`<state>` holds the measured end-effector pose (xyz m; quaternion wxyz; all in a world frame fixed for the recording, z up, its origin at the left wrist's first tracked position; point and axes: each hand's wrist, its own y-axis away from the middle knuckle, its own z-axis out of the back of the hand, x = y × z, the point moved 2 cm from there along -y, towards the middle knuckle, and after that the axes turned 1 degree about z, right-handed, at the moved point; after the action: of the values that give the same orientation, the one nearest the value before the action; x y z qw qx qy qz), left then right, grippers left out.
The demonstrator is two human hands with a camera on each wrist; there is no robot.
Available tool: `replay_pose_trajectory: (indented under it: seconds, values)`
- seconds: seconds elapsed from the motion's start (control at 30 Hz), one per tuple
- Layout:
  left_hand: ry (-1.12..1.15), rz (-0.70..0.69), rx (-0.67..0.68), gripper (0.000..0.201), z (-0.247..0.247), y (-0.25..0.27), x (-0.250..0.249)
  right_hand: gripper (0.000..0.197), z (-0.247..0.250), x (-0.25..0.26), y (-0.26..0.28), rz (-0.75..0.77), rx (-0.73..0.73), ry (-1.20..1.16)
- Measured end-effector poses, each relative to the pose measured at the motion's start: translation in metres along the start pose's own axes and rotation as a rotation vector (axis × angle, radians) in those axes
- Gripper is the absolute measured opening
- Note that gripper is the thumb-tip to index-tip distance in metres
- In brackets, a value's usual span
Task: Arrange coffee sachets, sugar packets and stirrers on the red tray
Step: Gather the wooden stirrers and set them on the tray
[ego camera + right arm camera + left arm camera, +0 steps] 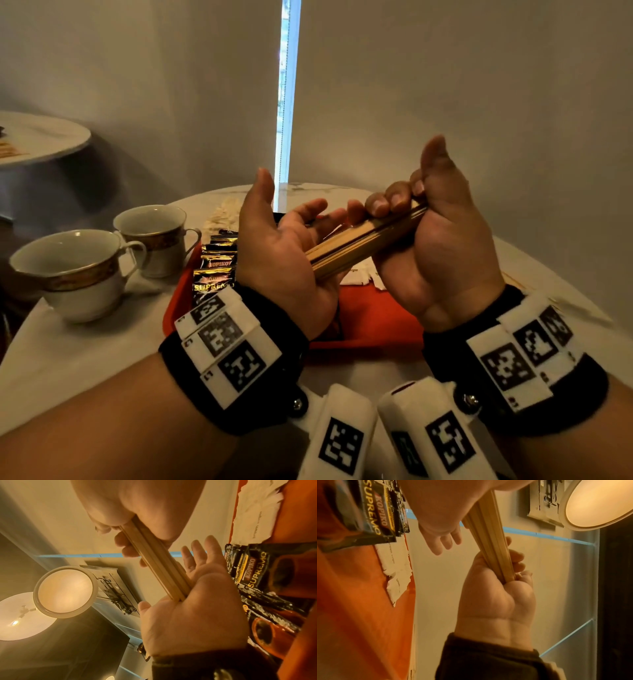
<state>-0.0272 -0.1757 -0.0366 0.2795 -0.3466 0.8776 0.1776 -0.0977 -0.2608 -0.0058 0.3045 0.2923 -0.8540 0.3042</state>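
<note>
While the right hand (435,240) curls around the stirrers (363,240), their lower ends vanish against the left hand (284,253), whose fingers are relaxed, hiding much of the red tray (376,315).

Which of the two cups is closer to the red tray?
The farther cup, the one behind the other. Its handle points toward the tray, close to the tray's corner. The near cup stands farther left, away from the tray.
</note>
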Motion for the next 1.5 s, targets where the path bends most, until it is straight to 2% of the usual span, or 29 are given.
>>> replay_pose_trajectory:
  seconds: [0.2, 0.43, 0.53, 0.7, 0.93, 1.1, 1.33, 1.43, 1.5]
  values:
    - [-0.022, -0.056, -0.111, 0.078, 0.005, -0.010, -0.006, 0.039, 0.001, -0.005, 0.002, -0.056, -0.021, -0.010]
    - [-0.058, -0.101, -0.190, 0.068, 0.003, -0.008, -0.014, 0.039, 0.002, -0.006, 0.004, -0.111, 0.030, 0.042]
    - [-0.084, -0.124, -0.189, 0.070, 0.004, -0.009, -0.015, 0.040, 0.003, -0.005, 0.004, -0.113, 0.051, 0.108]
    - [-0.142, -0.143, -0.194, 0.068, 0.004, -0.006, -0.019, 0.041, 0.011, -0.001, 0.003, -0.110, 0.002, 0.427]
    - [-0.173, -0.178, -0.197, 0.067, 0.004, -0.007, -0.021, 0.036, 0.015, -0.004, 0.005, -0.156, -0.036, 0.411]
    - [-0.173, -0.200, -0.231, 0.065, 0.005, -0.008, -0.025, 0.036, 0.015, -0.005, 0.005, -0.171, 0.008, 0.401]
    - [-0.209, -0.207, -0.198, 0.062, 0.004, -0.008, -0.026, 0.034, 0.016, -0.006, 0.004, -0.126, 0.019, 0.388]
    - [-0.391, -0.194, -0.056, 0.050, 0.002, -0.006, -0.025, 0.033, 0.019, 0.002, 0.000, -0.105, 0.025, 0.421]
    - [-0.563, -0.168, 0.036, 0.060, 0.006, -0.008, -0.023, 0.033, 0.021, 0.009, -0.003, -0.101, 0.038, 0.452]
